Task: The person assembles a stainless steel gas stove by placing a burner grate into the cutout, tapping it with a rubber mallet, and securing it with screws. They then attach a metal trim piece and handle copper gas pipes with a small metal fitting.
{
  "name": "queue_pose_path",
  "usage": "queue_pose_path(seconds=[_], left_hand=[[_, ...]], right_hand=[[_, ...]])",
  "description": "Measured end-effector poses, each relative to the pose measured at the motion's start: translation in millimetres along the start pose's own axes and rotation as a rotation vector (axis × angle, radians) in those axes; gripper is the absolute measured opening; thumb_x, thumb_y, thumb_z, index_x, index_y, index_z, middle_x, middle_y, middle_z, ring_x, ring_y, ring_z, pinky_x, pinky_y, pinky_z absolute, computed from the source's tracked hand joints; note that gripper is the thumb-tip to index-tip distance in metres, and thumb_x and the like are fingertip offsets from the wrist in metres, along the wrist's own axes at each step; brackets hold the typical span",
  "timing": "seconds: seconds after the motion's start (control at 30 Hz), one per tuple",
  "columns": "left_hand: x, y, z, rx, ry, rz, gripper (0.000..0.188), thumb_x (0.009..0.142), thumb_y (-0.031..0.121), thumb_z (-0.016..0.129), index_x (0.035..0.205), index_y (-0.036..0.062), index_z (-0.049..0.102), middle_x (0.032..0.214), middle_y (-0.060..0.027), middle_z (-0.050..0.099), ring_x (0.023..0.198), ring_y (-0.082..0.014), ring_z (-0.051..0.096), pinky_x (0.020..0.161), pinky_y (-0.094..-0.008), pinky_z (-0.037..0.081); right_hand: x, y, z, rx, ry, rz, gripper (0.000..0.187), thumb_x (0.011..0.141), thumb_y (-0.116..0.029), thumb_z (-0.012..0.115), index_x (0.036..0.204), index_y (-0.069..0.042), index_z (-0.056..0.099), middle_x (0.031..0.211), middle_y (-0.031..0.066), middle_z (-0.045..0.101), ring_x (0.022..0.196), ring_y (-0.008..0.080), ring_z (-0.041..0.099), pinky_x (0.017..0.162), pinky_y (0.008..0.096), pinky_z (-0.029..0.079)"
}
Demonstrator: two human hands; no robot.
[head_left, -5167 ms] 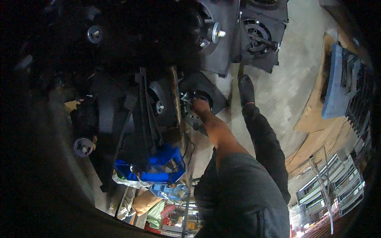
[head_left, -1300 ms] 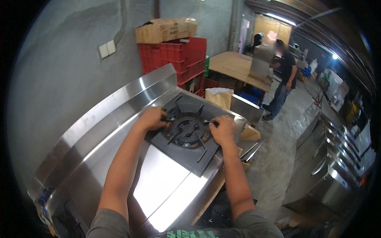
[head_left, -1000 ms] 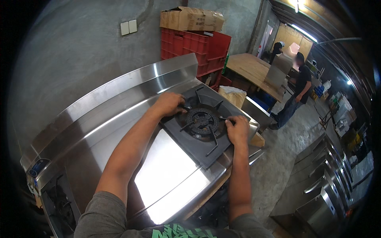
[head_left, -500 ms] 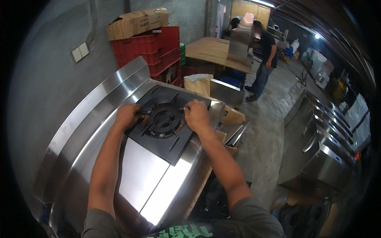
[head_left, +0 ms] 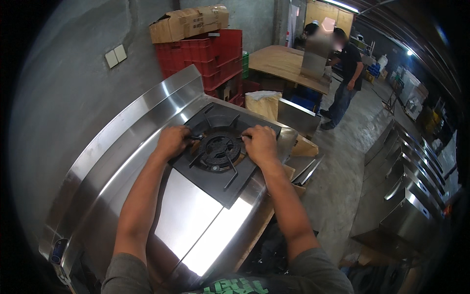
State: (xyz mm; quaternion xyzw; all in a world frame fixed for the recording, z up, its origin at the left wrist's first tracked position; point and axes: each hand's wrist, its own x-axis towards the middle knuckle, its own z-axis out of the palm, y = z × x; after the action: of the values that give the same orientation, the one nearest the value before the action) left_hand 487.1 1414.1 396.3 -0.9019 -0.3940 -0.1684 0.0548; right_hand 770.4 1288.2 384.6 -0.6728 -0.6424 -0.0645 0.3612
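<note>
Both hands are closed at the burner, one on either side of it. In the head view, the left hand (head_left: 174, 141) has its fingers curled round a short dark bar (head_left: 197, 137) by the burner's left edge; opposite, the right hand (head_left: 262, 144) pinches a small end piece (head_left: 242, 137), most of it hidden behind the fingers. Between them the round black burner (head_left: 220, 151) sits in a dark square plate (head_left: 205, 182), with thin prongs reaching toward its corners. That plate lies on the far end of a shiny steel counter (head_left: 134, 183), whose raised back edge (head_left: 129, 105) runs beside the grey wall (head_left: 73, 83). Beyond the counter I see stacked red crates (head_left: 200, 59) with a cardboard box (head_left: 191, 24) on top, and a co-worker (head_left: 351, 63) standing at a wooden table (head_left: 274, 61), beside an upright metal sheet (head_left: 316, 56). Off to the right, steel housings (head_left: 404, 206) stand in a row on the floor (head_left: 328, 186).
</note>
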Motion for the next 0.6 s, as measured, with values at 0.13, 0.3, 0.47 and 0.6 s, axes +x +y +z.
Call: queue_pose_path(seconds=[0.13, 0.3, 0.47, 0.6], left_hand=[[-1.5, 8.4, -6.7, -0.006, -0.028, -0.059, 0.022, 0.079, 0.026, 0.076, 0.092, 0.0088, 0.073, 0.098, -0.0102, 0.071, 0.093, -0.0351, 0.067, 0.08, -0.0466, 0.052], [2.2, 0.8, -25.8, -0.058, 0.167, 0.001, 0.025, 0.076, 0.025, 0.079, 0.093, 0.0075, 0.074, 0.102, -0.0098, 0.072, 0.094, -0.0339, 0.068, 0.082, -0.0437, 0.053], [2.6, -3.8, -22.0, -0.118, 0.083, -0.049, 0.024, 0.075, 0.025, 0.079, 0.092, 0.0087, 0.074, 0.1, -0.0097, 0.072, 0.094, -0.0331, 0.068, 0.082, -0.0436, 0.052], [-0.2, -1.5, -6.6, -0.109, 0.028, -0.069, 0.024, 0.076, 0.025, 0.079, 0.093, 0.0092, 0.074, 0.101, -0.0097, 0.072, 0.093, -0.0334, 0.068, 0.082, -0.0437, 0.053]], right_hand=[[3.4, 2.0, -0.2, 0.062, -0.045, 0.015, 0.014, 0.083, -0.02, 0.071, 0.094, -0.014, 0.078, 0.096, 0.0108, 0.069, 0.1, 0.0334, 0.06, 0.099, 0.0467, 0.04], [9.5, 5.0, 2.7, 0.144, 0.003, -0.051, 0.015, 0.083, -0.02, 0.071, 0.095, -0.012, 0.078, 0.094, 0.0109, 0.069, 0.099, 0.0333, 0.061, 0.095, 0.0453, 0.043], [14.3, 4.8, 7.1, 0.137, -0.049, -0.059, 0.014, 0.085, -0.021, 0.071, 0.095, -0.013, 0.078, 0.096, 0.012, 0.07, 0.101, 0.0336, 0.062, 0.096, 0.0475, 0.041], [13.9, 7.2, 10.1, 0.081, -0.125, -0.057, 0.015, 0.085, -0.023, 0.071, 0.095, -0.014, 0.078, 0.097, 0.0117, 0.07, 0.102, 0.0326, 0.062, 0.096, 0.0474, 0.041]])
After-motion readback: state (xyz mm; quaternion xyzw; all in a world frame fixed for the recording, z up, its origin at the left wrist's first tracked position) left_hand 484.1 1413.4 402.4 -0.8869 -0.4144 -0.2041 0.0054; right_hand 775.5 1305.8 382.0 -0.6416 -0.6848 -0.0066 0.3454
